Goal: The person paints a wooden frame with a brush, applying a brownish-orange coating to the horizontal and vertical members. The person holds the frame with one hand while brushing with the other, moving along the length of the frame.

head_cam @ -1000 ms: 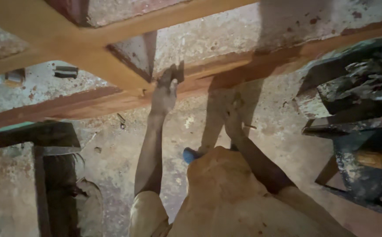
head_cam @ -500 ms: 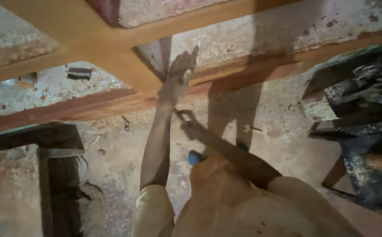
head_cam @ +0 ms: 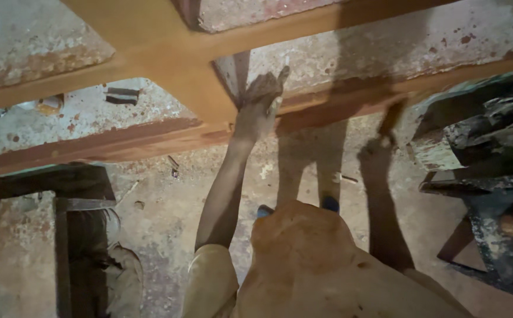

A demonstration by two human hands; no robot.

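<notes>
My left hand [head_cam: 260,105] lies flat, fingers spread, on an orange-brown wooden frame [head_cam: 168,56], right at the joint where a cross rail meets the long lower rail [head_cam: 121,144]. A thin pale tip shows beside its forefinger; what it is I cannot tell. My right hand [head_cam: 381,143] is out to the right in deep shadow, close to the same lower rail, and its fingers are too dark to read. My knee in tan cloth [head_cam: 303,247] fills the lower middle, with blue footwear [head_cam: 329,204] just beyond it.
The frame lies on a stained concrete floor [head_cam: 162,224]. A small dark block [head_cam: 121,95] sits inside the frame at left. A dark wooden piece [head_cam: 80,235] stands at lower left. Grimy dark clutter [head_cam: 486,147] is stacked at right.
My left hand has slid up and right along the joint. My right arm, earlier reaching toward the left hand, has swung out to the right.
</notes>
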